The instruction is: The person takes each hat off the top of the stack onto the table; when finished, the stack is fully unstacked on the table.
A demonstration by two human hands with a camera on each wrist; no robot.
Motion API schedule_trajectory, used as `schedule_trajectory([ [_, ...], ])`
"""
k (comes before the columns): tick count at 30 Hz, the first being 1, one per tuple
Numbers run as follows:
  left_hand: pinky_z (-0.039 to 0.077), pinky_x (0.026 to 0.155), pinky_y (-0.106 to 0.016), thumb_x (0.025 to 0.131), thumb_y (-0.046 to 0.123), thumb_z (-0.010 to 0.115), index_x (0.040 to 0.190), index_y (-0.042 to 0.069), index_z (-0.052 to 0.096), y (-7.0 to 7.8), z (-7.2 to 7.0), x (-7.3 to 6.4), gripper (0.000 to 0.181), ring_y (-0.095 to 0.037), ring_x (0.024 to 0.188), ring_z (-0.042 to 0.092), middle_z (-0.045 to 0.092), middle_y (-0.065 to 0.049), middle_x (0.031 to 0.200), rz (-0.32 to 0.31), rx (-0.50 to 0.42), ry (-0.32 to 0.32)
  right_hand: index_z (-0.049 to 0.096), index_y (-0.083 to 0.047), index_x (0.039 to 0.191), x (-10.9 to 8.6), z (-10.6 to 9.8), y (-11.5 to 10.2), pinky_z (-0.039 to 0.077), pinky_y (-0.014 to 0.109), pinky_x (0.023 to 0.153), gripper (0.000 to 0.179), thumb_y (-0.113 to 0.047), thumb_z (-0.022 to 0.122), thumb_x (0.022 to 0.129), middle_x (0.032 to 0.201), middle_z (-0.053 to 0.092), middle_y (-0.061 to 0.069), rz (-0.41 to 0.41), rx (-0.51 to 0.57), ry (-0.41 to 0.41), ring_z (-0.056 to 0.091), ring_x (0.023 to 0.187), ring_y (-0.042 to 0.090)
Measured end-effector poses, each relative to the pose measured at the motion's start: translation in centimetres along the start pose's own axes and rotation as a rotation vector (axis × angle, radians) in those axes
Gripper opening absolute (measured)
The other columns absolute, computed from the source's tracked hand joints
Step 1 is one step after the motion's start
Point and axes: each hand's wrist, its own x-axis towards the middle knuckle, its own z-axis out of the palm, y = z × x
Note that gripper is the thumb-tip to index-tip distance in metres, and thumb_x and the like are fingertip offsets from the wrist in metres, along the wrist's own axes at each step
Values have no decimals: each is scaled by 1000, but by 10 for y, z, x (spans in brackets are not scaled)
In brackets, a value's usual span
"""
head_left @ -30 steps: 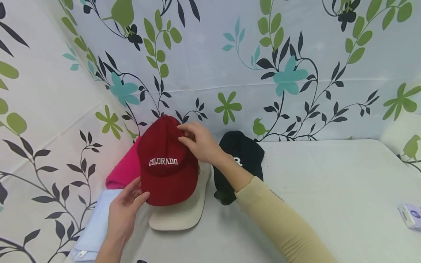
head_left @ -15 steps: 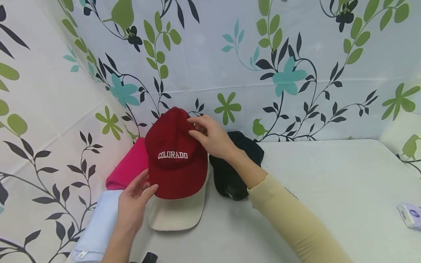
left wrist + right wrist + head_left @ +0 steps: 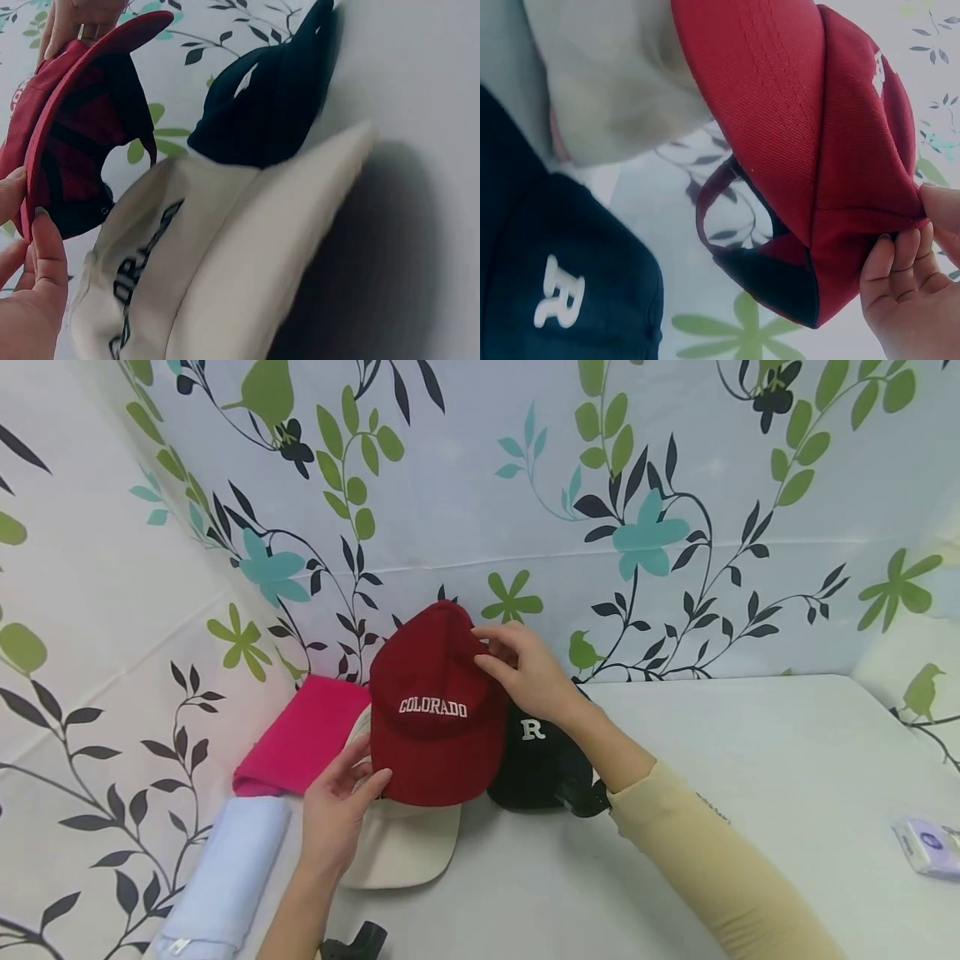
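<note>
A red baseball cap point(image 3: 438, 743) lettered "COLORADO" is held up between both hands, its brim facing down and forward. My left hand point(image 3: 341, 814) pinches the brim's left edge between thumb and fingers, as the left wrist view also shows. On the crown's right side, my right hand point(image 3: 528, 672) pinches a fold of the fabric, seen closely in the right wrist view. Behind and below the red cap is a cream cap point(image 3: 217, 262) with dark lettering, mostly covered in the head view. A black cap point(image 3: 570, 262) with a white "R" lies to its right, partly behind the right wrist.
A folded pink cloth point(image 3: 300, 735) and a folded light blue cloth point(image 3: 225, 868) lie at the left of the white table point(image 3: 720, 760). A small lilac-and-white packet point(image 3: 926, 847) sits at the right. Leaf-patterned fabric point(image 3: 450, 485) hangs behind.
Both hands have carried the red cap to the right and slightly up, away from over the cream cap toward the black one. More of the pink cloth shows now.
</note>
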Motion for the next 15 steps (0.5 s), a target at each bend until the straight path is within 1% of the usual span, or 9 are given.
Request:
schedule_trajectory([
  [2, 54, 85, -20, 94, 3, 70, 146, 11, 54, -1, 6, 0, 55, -20, 107, 55, 55, -4, 132, 3, -13, -18, 63, 2, 131, -3, -5, 2, 47, 33, 70, 35, 0, 65, 96, 94, 55, 11, 3, 4, 10, 52, 82, 24],
  [6, 54, 86, -21, 94, 0, 69, 145, 10, 55, -4, 18, 0, 55, -22, 107, 55, 55, -5, 133, 16, -47, -46, 63, 1, 130, -9, -16, 7, 46, 33, 70, 34, -1, 65, 96, 94, 55, 10, 16, -16, 31, 53, 81, 24],
  [15, 56, 86, -25, 93, 0, 71, 144, 11, 56, -13, 45, 1, 54, -21, 102, 60, 57, -8, 132, 39, -105, -94, 64, 3, 129, -21, -37, 16, 48, 35, 76, 34, 1, 64, 96, 98, 58, 13, 49, -25, 81, 54, 89, 26],
])
